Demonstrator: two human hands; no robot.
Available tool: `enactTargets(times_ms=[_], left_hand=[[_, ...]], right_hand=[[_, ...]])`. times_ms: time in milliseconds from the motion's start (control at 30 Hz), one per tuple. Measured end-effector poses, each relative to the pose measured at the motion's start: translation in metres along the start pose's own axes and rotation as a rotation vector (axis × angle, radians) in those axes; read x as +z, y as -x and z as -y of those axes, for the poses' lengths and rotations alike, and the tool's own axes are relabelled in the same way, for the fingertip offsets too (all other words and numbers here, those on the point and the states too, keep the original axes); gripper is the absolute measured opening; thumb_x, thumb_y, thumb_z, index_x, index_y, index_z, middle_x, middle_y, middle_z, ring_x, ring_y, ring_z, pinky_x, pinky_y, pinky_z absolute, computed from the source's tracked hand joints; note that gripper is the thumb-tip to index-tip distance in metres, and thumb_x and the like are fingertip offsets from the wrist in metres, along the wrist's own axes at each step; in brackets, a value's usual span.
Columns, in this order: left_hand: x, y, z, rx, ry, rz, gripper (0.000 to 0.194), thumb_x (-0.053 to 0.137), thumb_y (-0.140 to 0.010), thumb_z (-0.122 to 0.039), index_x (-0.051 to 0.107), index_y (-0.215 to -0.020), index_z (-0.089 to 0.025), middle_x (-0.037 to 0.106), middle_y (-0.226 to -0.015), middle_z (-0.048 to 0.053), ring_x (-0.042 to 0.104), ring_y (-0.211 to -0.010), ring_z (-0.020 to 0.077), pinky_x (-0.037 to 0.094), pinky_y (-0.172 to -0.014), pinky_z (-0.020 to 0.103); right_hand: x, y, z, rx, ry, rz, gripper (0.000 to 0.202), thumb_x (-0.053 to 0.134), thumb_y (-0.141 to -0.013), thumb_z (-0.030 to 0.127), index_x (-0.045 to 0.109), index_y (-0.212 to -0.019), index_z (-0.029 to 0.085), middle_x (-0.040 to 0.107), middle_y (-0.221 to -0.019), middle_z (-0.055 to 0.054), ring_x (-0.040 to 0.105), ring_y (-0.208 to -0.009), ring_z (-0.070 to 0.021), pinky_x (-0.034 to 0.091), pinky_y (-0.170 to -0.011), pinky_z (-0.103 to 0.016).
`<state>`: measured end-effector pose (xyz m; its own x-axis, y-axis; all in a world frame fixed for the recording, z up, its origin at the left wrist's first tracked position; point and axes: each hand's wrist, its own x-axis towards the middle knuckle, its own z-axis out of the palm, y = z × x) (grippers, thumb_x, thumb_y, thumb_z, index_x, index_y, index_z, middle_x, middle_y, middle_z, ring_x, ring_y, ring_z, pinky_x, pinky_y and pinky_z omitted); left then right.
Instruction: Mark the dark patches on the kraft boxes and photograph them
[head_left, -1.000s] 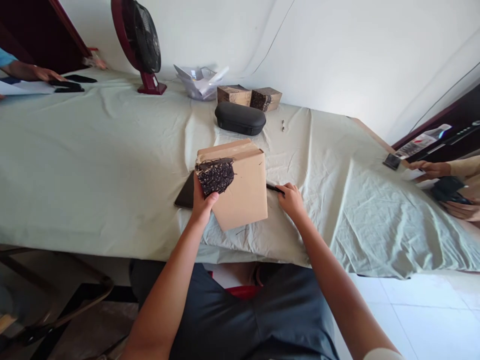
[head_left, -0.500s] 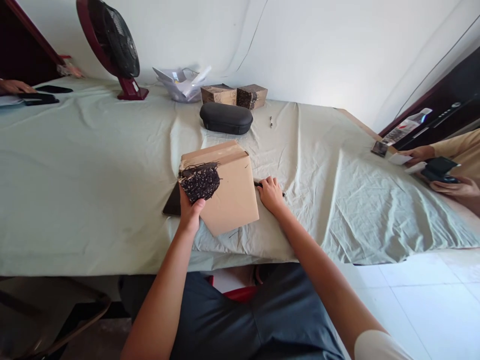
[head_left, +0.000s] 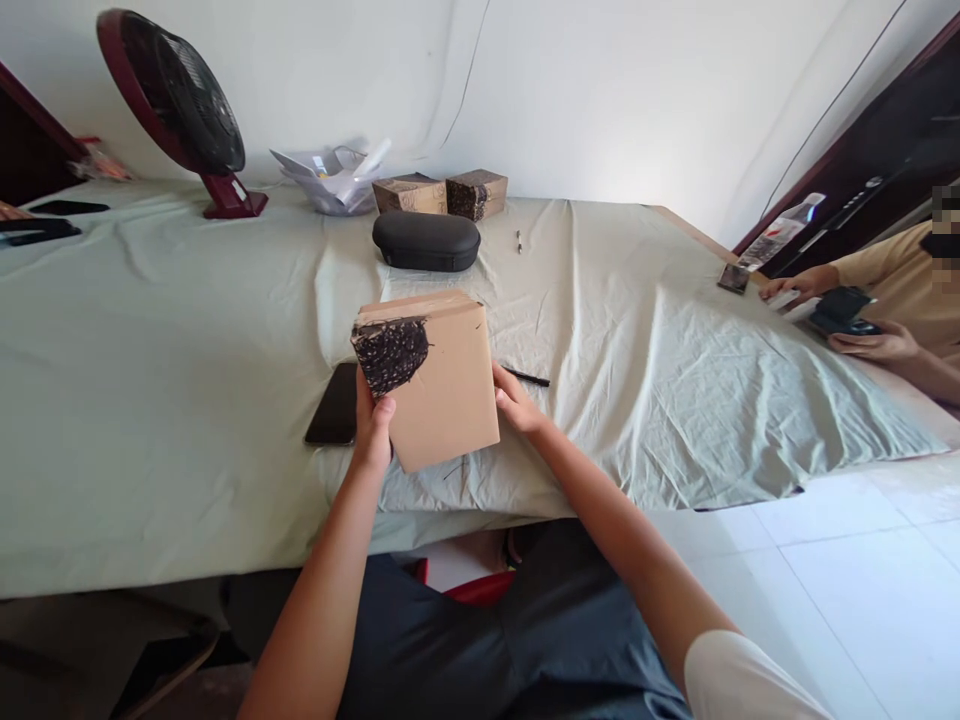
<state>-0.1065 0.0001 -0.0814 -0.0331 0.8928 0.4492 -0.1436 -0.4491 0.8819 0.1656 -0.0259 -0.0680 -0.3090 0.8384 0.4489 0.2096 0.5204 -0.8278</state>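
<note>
A brown cardboard box [head_left: 450, 390], with a dense black scribbled patch on its upper left corner, is tilted up above the cloth. My left hand [head_left: 373, 425] grips its lower left side, thumb on the front face. On the opposite edge, my right hand [head_left: 514, 398] is closed against the box's right side, its fingertips partly hidden behind it. A black pen [head_left: 529, 377] lies on the cloth just beyond my right hand. Partly behind the box and my left hand is a dark flat phone-like device [head_left: 331, 408].
Farther back are a black zip case [head_left: 427, 241], two small cardboard boxes [head_left: 477, 192], a clear bin of papers [head_left: 341, 192] and a maroon fan [head_left: 234, 198]. At right, another person's hands [head_left: 874, 343] hold a dark device near a plastic bottle [head_left: 780, 232]. Wrinkled pale green cloth [head_left: 187, 400] covers the table.
My right hand has let go of the pen, leaving it on the cloth, and moved left to the box's right side. My left hand still holds the box. The view has shifted slightly.
</note>
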Motion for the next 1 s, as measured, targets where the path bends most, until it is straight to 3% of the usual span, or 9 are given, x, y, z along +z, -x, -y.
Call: enactTargets(times_ms=[67,200,300,433,633,733,833,900,1000], left_hand=[[0.007,0.0,-0.002,-0.056,0.073,-0.024,0.09,0.067,-0.077,-0.079,0.054,-0.152,-0.031,0.065,-0.147,0.011,0.057,-0.145,0.0374,0.049,-0.12,0.052],[0.014,-0.003,-0.004,-0.071,0.073,-0.031,0.092,0.07,-0.073,-0.077,0.056,-0.15,-0.031,0.065,-0.145,0.01,0.059,-0.142,0.0378,0.051,-0.117,0.051],[0.016,-0.009,-0.006,-0.069,0.075,-0.035,0.092,0.072,-0.072,-0.076,0.055,-0.15,-0.031,0.065,-0.144,0.011,0.056,-0.145,0.0384,0.049,-0.12,0.052],[0.017,-0.013,-0.007,-0.084,0.075,0.015,0.096,0.07,-0.073,-0.08,0.051,-0.154,-0.032,0.063,-0.148,0.012,0.055,-0.147,0.0382,0.047,-0.122,0.052],[0.019,-0.002,-0.012,-0.141,0.003,0.156,0.115,0.062,-0.072,-0.095,0.036,-0.165,-0.032,0.049,-0.166,0.014,0.045,-0.156,0.0377,0.043,-0.125,0.049],[0.02,-0.001,-0.014,-0.163,-0.009,0.254,0.133,0.062,-0.067,-0.1,0.021,-0.171,-0.028,0.046,-0.167,0.019,0.052,-0.149,0.0403,0.052,-0.114,0.049],[0.018,-0.003,-0.009,-0.202,-0.033,0.344,0.143,0.067,-0.064,-0.098,0.007,-0.174,-0.027,0.054,-0.159,0.021,0.063,-0.135,0.0388,0.058,-0.101,0.046],[0.014,-0.004,-0.004,-0.202,-0.059,0.37,0.14,0.067,-0.067,-0.096,0.007,-0.174,-0.028,0.061,-0.15,0.02,0.068,-0.123,0.0343,0.059,-0.094,0.042],[0.004,-0.005,-0.001,-0.136,-0.192,0.311,0.114,0.064,-0.081,-0.087,0.024,-0.172,-0.031,0.062,-0.146,0.017,0.071,-0.108,0.0262,0.058,-0.081,0.035]], right_hand=[[0.007,0.001,-0.003,0.024,-0.182,0.057,0.09,0.039,-0.095,0.086,0.033,-0.167,0.032,0.052,-0.163,-0.011,0.05,-0.149,-0.0361,0.041,-0.124,-0.055],[0.011,0.003,-0.005,0.112,-0.296,0.07,0.105,0.047,-0.084,0.095,0.033,-0.168,0.034,0.039,-0.174,-0.008,0.025,-0.165,-0.0392,0.023,-0.134,-0.059],[0.009,0.003,0.0,0.162,-0.316,0.069,0.115,0.063,-0.076,0.091,0.029,-0.169,0.032,0.034,-0.176,-0.009,0.02,-0.166,-0.0425,0.023,-0.134,-0.063],[0.009,0.0,0.008,0.209,-0.344,0.039,0.117,0.079,-0.073,0.075,0.027,-0.169,0.034,0.036,-0.175,-0.009,0.031,-0.162,-0.0427,0.031,-0.132,-0.064],[0.009,0.001,0.007,0.279,-0.391,-0.116,0.101,0.073,-0.076,0.074,0.039,-0.163,0.034,0.052,-0.164,-0.008,0.042,-0.156,-0.0408,0.045,-0.123,-0.062],[0.005,0.004,0.003,0.334,-0.441,-0.218,0.087,0.063,-0.082,0.078,0.049,-0.155,0.033,0.061,-0.154,-0.008,0.05,-0.152,-0.0387,0.051,-0.119,-0.058],[0.003,0.007,0.001,0.358,-0.555,-0.252,0.08,0.058,-0.087,0.076,0.055,-0.152,0.03,0.068,-0.146,-0.01,0.061,-0.141,-0.0396,0.055,-0.113,-0.059],[0.003,0.008,0.001,0.341,-0.582,-0.258,0.076,0.06,-0.088,0.073,0.057,-0.15,0.029,0.069,-0.145,-0.009,0.065,-0.136,-0.0394,0.054,-0.115,-0.059],[0.001,0.006,0.003,0.302,-0.507,-0.305,0.076,0.061,-0.088,0.074,0.058,-0.15,0.031,0.068,-0.147,-0.008,0.062,-0.14,-0.0389,0.051,-0.119,-0.059]])
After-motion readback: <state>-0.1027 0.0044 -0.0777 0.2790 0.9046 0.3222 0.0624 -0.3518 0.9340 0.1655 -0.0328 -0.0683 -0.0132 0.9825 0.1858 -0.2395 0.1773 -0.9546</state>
